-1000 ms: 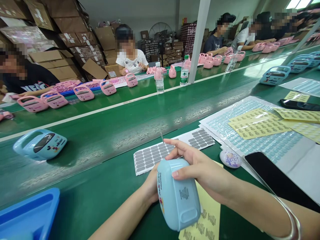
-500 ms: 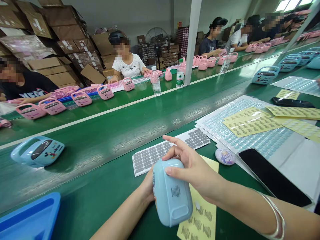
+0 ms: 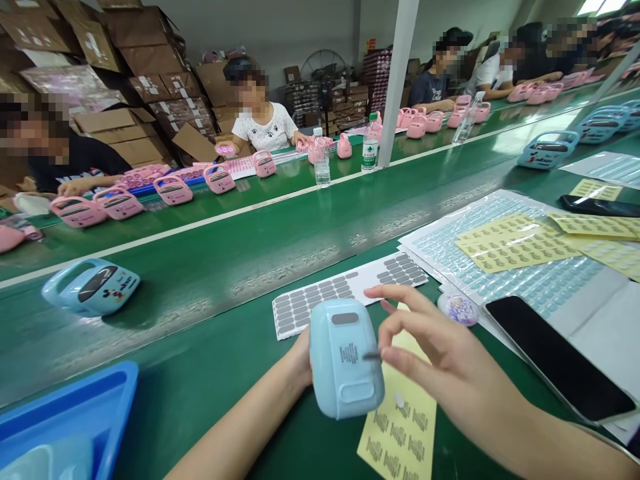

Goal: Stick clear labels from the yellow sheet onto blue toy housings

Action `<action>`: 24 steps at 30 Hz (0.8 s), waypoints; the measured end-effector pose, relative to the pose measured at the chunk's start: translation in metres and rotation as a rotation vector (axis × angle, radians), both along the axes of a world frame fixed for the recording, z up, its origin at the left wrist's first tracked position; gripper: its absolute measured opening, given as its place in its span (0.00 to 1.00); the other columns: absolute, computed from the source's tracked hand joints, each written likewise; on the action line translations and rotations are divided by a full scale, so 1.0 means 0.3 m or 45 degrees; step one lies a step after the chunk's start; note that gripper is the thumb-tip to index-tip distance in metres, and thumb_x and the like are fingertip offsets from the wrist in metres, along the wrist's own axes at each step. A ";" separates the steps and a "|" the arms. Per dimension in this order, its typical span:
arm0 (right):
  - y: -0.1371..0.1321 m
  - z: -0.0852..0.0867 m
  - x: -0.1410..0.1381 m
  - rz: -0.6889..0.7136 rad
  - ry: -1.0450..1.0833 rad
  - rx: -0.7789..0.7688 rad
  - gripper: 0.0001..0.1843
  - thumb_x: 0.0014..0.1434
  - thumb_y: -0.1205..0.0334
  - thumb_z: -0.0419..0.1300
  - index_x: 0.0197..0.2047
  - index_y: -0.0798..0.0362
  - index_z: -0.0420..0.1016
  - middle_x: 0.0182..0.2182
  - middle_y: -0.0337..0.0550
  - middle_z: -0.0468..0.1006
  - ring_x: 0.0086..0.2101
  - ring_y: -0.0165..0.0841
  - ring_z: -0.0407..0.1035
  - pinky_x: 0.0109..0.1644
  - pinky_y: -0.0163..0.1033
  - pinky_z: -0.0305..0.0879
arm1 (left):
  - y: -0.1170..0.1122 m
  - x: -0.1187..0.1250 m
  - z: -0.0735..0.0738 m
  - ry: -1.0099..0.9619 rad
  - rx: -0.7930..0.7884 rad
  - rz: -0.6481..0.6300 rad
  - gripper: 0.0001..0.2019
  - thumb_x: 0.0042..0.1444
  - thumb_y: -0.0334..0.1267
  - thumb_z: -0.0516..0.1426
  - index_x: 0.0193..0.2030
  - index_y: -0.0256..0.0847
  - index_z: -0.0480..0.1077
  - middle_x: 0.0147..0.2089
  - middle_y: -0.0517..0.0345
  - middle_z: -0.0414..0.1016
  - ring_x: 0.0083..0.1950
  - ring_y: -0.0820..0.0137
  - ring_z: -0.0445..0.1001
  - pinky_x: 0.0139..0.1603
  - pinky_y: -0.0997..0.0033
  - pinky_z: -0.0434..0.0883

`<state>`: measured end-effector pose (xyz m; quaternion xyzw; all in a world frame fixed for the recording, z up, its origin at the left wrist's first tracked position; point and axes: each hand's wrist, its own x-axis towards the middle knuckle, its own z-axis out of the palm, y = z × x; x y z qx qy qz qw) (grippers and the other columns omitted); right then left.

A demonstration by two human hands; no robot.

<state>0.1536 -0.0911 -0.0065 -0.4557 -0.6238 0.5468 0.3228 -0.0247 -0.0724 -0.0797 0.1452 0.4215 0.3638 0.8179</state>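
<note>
My left hand point(image 3: 302, 360) is closed around the far left side of a light blue plastic case point(image 3: 347, 393), its fingers mostly hidden behind it. The case's underside faces me, with a grey oval pad point(image 3: 345, 319) near its top edge and a block of dark print in the middle. Just right of the case, my right hand point(image 3: 425, 353) pinches a small dark grey pad point(image 3: 371, 356) between thumb and forefinger. Under that hand lies a yellow label sheet point(image 3: 395, 440). Beyond the case is a white sheet of grey oval pads point(image 3: 313, 303), part of it bare.
A handled light blue case point(image 3: 93, 287) stands on the green belt point(image 3: 240, 253). A blue tray point(image 3: 120, 393) sits at the lower left. To the right lie a phone point(image 3: 555, 360), a round glittery disc point(image 3: 457, 309) and stacked sheets point(image 3: 500, 240). Co-workers sit across the belt.
A grey oval pad now shows on the case's upper underside. My right hand has come off the case to the right and now pinches another grey pad. The view has shifted slightly.
</note>
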 end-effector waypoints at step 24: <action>-0.027 0.032 -0.032 0.421 -0.592 0.310 0.09 0.62 0.62 0.47 0.32 0.49 0.66 0.68 0.32 0.46 0.67 0.42 0.40 0.66 0.56 0.53 | 0.029 0.000 -0.049 -0.102 0.087 -0.125 0.16 0.56 0.47 0.52 0.23 0.39 0.66 0.16 0.62 0.64 0.20 0.74 0.60 0.26 0.73 0.61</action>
